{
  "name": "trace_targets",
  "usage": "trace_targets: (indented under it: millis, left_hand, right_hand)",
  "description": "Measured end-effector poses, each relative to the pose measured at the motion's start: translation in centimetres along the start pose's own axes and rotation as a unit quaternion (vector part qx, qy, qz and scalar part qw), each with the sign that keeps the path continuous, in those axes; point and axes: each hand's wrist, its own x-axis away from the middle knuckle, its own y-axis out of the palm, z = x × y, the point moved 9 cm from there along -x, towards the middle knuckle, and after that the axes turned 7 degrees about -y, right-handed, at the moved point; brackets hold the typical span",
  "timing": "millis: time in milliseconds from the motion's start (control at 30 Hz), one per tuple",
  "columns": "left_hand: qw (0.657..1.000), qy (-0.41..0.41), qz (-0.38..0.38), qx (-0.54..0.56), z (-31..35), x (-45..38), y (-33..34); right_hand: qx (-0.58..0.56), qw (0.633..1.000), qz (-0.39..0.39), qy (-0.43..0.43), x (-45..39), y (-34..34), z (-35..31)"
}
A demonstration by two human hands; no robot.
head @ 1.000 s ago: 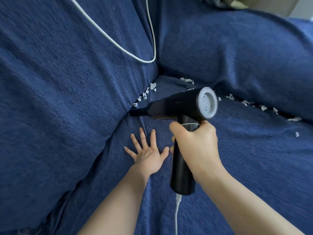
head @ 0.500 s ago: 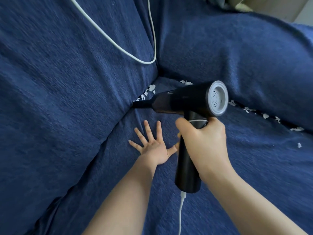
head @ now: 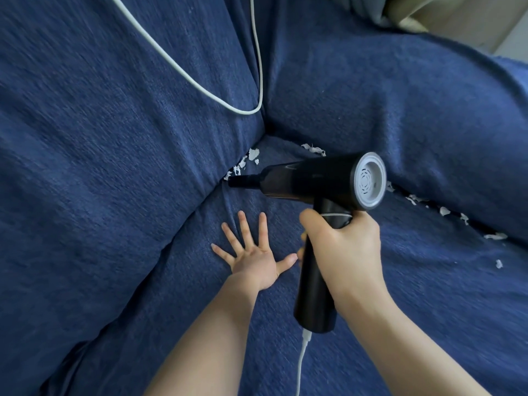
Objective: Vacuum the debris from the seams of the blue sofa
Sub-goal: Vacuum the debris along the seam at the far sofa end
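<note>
A home living room, it seems: a blue fabric sofa [head: 114, 167] fills the frame, pale wall [head: 457, 21] at upper right.

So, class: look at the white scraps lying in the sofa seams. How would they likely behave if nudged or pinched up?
The white scraps look thin, torn and curled, so they are probably very light and likely to flutter or scatter at a nudge. Their ragged edges suggest they are floppy and would crumple if pinched. Several sit deep in the left seam by the vacuum's nozzle, so fingers might push them further in.

Dark blue woven sofa [head: 114, 167]; glossy black handheld vacuum [head: 303, 181] with grey rear cap; white cord [head: 200, 87]; white paper scraps [head: 248, 160].
</note>
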Motion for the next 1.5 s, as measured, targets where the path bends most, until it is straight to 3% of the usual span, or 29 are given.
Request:
trace_targets:
  millis: [900,1500]
  left_hand:
    - [1.0,-0.021,0.003,0.014,-0.2,-1.2,0.8]
    - [0.994,0.014,0.103,0.026,-0.5,-0.8,0.2]
  right_hand:
    - [0.017,1.0,0.002,-0.022,-2.4,-2.0,-0.5]
    - [0.046,0.995,0.042,-0.073,-3.4,-1.5,-2.5]
